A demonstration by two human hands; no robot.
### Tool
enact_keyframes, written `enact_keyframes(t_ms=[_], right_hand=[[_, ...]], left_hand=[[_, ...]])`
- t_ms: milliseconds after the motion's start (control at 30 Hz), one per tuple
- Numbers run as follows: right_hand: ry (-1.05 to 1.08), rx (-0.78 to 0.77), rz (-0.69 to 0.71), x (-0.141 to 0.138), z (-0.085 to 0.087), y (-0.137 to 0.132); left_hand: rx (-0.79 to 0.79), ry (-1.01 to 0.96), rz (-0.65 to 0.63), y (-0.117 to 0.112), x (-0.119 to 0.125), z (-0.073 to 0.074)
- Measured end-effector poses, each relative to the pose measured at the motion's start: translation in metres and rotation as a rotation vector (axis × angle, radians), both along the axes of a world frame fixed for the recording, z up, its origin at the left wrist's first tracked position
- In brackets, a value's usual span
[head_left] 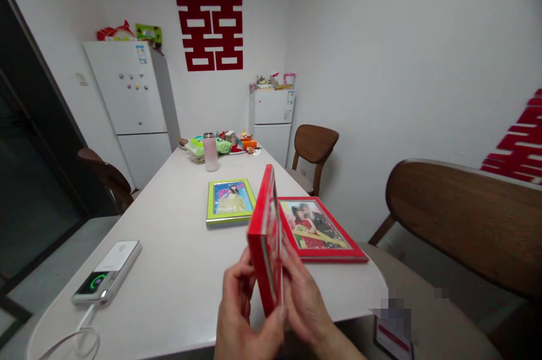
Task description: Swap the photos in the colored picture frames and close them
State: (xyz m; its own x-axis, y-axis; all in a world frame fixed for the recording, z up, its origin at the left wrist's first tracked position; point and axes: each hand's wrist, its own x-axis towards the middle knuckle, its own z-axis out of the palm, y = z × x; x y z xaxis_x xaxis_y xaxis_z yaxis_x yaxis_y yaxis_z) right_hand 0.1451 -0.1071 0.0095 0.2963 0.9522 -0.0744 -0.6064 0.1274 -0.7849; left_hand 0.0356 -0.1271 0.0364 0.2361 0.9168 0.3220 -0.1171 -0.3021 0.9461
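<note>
Between my two hands a red picture frame (pixel 263 247) stands on edge above the near end of the table, its narrow side turned toward me. My left hand (pixel 245 309) is closed round its left face and lower edge. The fingers of my right hand (pixel 302 292) press against its right face. Just beyond, a second red picture frame (pixel 334 255) lies flat with a photo of two people in it. To its left a lime-green picture frame (pixel 210 205) lies flat, holding a photo of a person in a yellow dress.
A power bank (pixel 114 261) with a white cable lies on the white table (pixel 169 286) at left. Farther back stand a pink bottle (pixel 210 154) and a heap of snack packages (pixel 231 143). Wooden chairs (pixel 457 219) line the right side; a phone (pixel 392 337) lies on the near seat.
</note>
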Motion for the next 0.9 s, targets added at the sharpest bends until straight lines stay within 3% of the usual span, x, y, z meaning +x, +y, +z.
enact_keyframes(t_ms=[67, 167, 267, 400, 533, 667, 800, 900], right_hand=[[-0.002, -0.041, -0.093, 0.035, 0.006, 0.007], [-0.243, -0.118, -0.132, 0.096, 0.017, 0.019], [-0.721, -0.259, -0.199, 0.15, 0.022, 0.035], [-0.928, -0.326, -0.209, 0.194, 0.018, 0.056], [-1.126, -0.376, -0.223, 0.213, 0.002, 0.07], [-1.317, -0.424, -0.244, 0.222, -0.012, 0.074], [-1.501, -0.442, -0.26, 0.22, -0.005, 0.075], [-1.638, -0.352, -0.276, 0.189, 0.01, 0.083]], left_hand=[[-0.072, -0.134, -0.003, 0.011, 0.008, 0.017], [-0.184, -0.259, -0.142, 0.032, 0.023, 0.027], [-0.225, -0.237, -0.225, 0.051, 0.048, 0.013], [-0.236, -0.14, -0.225, 0.069, 0.086, -0.02], [-0.25, -0.05, -0.191, 0.085, 0.108, -0.042], [-0.288, 0.024, -0.161, 0.094, 0.113, -0.054], [-0.347, 0.014, -0.138, 0.096, 0.105, -0.057], [-0.407, -0.035, -0.072, 0.102, 0.086, -0.052]])
